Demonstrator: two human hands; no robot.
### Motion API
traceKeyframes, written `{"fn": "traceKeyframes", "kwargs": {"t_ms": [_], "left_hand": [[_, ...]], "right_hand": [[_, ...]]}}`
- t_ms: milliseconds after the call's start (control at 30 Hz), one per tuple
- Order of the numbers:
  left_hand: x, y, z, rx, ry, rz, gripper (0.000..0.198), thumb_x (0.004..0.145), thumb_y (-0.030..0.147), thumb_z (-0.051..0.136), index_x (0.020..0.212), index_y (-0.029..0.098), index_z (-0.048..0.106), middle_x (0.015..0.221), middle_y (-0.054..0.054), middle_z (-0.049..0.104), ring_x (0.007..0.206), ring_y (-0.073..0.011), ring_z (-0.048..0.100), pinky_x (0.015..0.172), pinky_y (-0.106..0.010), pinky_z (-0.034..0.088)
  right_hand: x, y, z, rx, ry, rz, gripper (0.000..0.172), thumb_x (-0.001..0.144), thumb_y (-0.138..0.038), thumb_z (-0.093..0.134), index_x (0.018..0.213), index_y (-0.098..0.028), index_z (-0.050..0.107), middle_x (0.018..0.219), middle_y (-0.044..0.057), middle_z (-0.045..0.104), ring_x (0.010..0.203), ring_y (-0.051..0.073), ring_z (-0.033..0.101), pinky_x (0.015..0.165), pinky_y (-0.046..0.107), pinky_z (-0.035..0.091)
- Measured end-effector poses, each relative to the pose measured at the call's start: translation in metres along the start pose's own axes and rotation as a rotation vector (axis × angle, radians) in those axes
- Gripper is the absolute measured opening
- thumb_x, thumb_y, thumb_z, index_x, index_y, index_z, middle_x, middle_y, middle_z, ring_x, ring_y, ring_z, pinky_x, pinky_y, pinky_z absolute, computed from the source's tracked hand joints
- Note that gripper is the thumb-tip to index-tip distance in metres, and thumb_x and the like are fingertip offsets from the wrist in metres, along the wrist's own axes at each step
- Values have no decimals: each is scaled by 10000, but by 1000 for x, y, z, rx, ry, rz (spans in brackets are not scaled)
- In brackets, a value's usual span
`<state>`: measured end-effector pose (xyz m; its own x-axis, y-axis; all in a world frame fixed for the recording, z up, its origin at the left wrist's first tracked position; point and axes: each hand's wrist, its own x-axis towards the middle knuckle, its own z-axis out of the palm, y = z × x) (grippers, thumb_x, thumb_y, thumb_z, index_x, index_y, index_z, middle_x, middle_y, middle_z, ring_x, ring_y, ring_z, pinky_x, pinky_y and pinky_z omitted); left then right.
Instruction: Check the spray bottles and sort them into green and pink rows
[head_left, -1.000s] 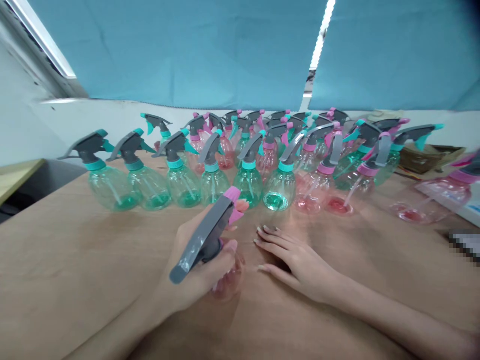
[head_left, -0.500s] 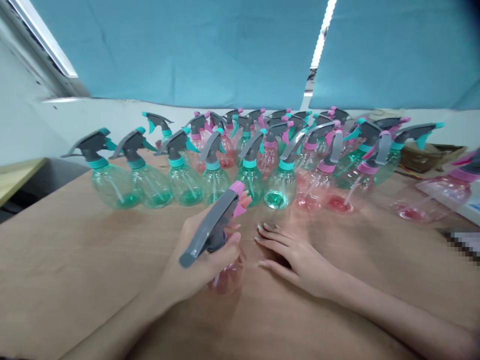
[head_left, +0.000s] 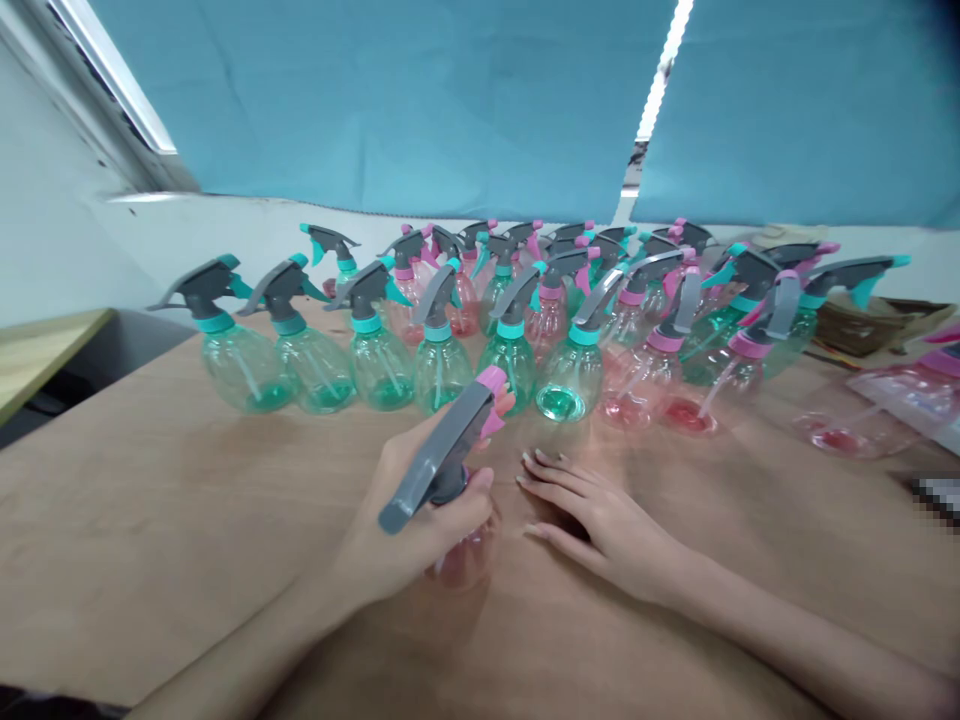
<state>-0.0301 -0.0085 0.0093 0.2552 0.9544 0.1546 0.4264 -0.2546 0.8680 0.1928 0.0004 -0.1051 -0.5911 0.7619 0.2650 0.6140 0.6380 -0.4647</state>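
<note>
While the left hand (head_left: 416,545) is clamped on the neck of a pink spray bottle (head_left: 469,560), the right hand (head_left: 619,525) lies palm down on the worktop (head_left: 187,530) just to the right of that bottle, holding nothing, its fingers slightly spread and its thumb apart from them. The hands do not touch each other. The pink spray bottle is near the middle of the view, its grey spray head (head_left: 442,445) tilted so that the pink nozzle (head_left: 491,380) points away from the person; the left fingertips are beside the pink trigger. Whether its base meets the worktop, I cannot tell.

Beyond the pink spray bottle, a front row of six green bottles (head_left: 382,375) with teal collars runs from its far left to slightly right of it. Farther right of it, two bottles with pink collars (head_left: 641,385) continue the row, each with a little red liquid at the bottom. More bottles, pink and green, crowd behind that row, partly hidden. At the far right of the held bottle are another pink-collared bottle (head_left: 885,405), cut by the edge, and a dark, pixelated object (head_left: 941,497). Well behind it hangs a blue curtain (head_left: 450,110).
</note>
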Motion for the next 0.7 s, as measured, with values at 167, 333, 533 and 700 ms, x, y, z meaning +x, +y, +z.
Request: {"fn": "traceKeyframes", "kwargs": {"t_ms": [167,333,533,700], "left_hand": [[0,-1,1,-118,-14,30,510,739,153,589,1232,273,637,1025,2,742,869,-189,710,996,-361,529],[-2,-3,0,-56,22,39,496,759,128,598,1246,226,601,1061,-24,718,870,-186,702,856,-298,583],[-3,1,0,-95,5,27,569,746,88,562,1293,240,596,1288,-44,663,1058,-210,672,942,-313,560],[-3,3,1,-70,42,36,534,722,104,548,1232,238,631,1247,-32,680,1053,-208,659,908,-302,561]], "right_hand": [[0,0,0,-33,-25,-3,477,972,-426,524,1390,-197,542,1473,108,505,1389,272,428,1147,520,362],[0,1,0,-23,-16,-2,479,967,-426,532,1388,-197,544,1474,111,505,1388,276,428,1147,523,361],[0,0,0,-4,0,-1,466,964,-423,540,1381,-218,552,1460,109,523,1378,281,444,1138,523,372],[1,-1,-1,-22,-12,0,460,973,-429,519,1373,-205,557,1463,105,522,1381,269,442,1142,502,374]]}}
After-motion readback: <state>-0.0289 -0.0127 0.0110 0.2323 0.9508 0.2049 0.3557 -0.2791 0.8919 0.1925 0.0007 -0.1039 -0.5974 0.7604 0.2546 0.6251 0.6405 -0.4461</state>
